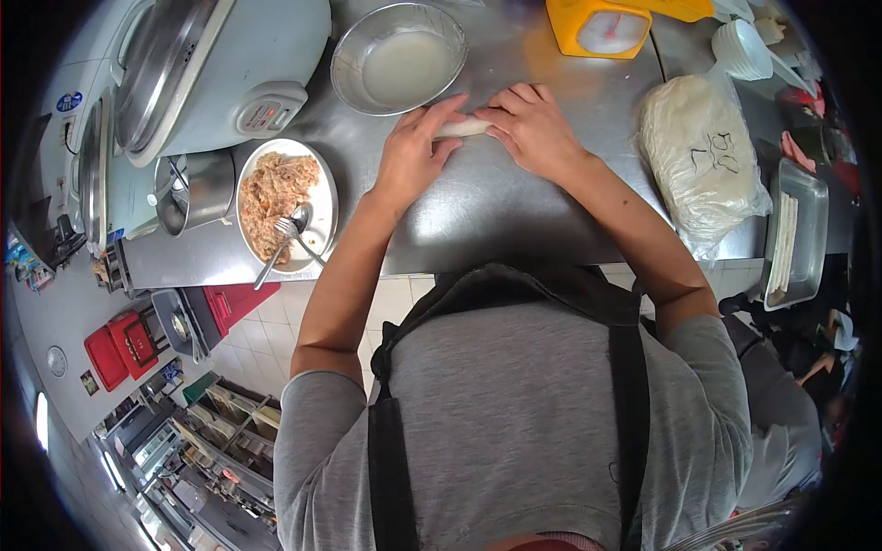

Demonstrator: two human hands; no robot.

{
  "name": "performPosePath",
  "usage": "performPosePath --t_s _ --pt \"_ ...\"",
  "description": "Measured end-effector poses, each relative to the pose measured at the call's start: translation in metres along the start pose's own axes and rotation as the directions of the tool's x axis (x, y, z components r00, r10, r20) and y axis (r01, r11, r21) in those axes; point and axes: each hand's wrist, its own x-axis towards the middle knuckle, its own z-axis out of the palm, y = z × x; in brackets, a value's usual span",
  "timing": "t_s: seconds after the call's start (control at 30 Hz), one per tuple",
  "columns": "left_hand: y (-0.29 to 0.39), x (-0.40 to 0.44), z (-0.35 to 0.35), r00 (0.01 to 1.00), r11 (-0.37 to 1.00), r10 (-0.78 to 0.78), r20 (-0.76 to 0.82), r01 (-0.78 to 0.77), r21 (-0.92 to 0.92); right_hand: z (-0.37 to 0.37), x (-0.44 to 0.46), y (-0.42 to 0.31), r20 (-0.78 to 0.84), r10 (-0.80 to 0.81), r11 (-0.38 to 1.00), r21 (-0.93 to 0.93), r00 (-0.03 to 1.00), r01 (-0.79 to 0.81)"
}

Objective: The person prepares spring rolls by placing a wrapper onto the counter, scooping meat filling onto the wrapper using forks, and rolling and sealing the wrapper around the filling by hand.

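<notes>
A thin white roll lies on the steel table between my two hands. My left hand has its fingers curved around the roll's left end, the thumb set against its near side. At the right end, my right hand has its fingertips closed on the roll. Just beyond my left hand stands a metal bowl of cloudy whitish liquid. To the left, an oval white plate holds a minced filling, with a fork and a spoon resting in it.
Large rice cookers and a metal pot stand at the left. A yellow scale is at the back. On the right are a plastic-wrapped white stack and a metal tray with white rolls. Another person is at the lower right.
</notes>
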Motion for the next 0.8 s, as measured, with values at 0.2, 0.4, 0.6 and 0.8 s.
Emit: performPosePath --t_s 0.2,0.4,0.6,0.8 --pt "-0.012 0.01 0.002 0.991 0.987 -0.125 0.047 0.129 -0.099 -0.004 0.011 0.001 -0.042 0.043 0.997 0.059 0.998 -0.04" --pt "-0.005 0.011 0.002 0.993 0.991 -0.116 0.028 0.118 -0.069 -0.002 0.018 0.008 0.134 0.012 1.0 0.021 0.991 -0.015" --pt "-0.013 0.008 0.011 0.995 0.997 -0.078 -0.059 0.076 -0.026 -0.005 0.03 0.016 0.199 -0.004 0.999 0.049 0.98 -0.006" --pt "-0.009 0.0 0.013 0.991 0.99 -0.128 -0.046 0.125 -0.068 -0.004 0.027 0.019 0.272 -0.006 0.989 0.143 0.962 -0.034"
